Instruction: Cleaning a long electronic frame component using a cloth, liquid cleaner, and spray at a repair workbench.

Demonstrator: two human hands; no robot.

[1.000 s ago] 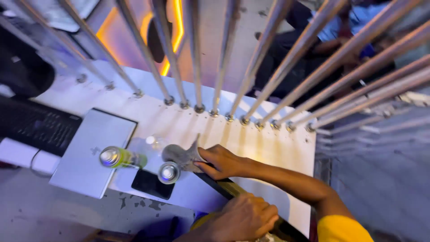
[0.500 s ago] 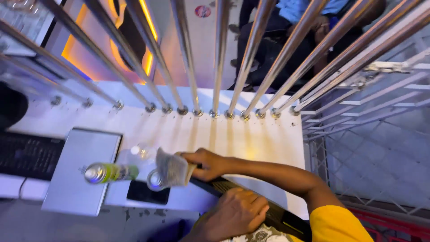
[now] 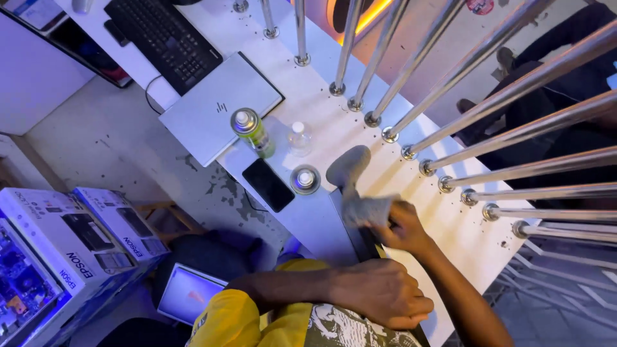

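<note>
The right hand (image 3: 403,225) is closed around a grey cloth (image 3: 360,193), pressing it against the upper edge of a dark flat device (image 3: 350,222) that lies on the white surface (image 3: 450,238), near its front edge. One end of the cloth sticks up loose toward the row of steel bars (image 3: 411,96). The left hand (image 3: 379,292) is curled shut low in the view, close to the body; what it grips, if anything, I cannot tell. As a judgement, the wiping looks to be under way: the cloth sits at one end of the device, and most of the device is hidden under the hands, so how much has been cleaned cannot be read. Just beside the cloth stands a round cap or can (image 3: 304,179), touching close enough to be knocked. A black phone (image 3: 268,184) lies at the front edge, a green spray can (image 3: 252,132) and a small clear bottle (image 3: 299,137) stand behind it, and a closed silver laptop (image 3: 222,106) and a black keyboard (image 3: 164,42) lie further along. Printer boxes (image 3: 71,238) sit on the floor to the left.
</note>
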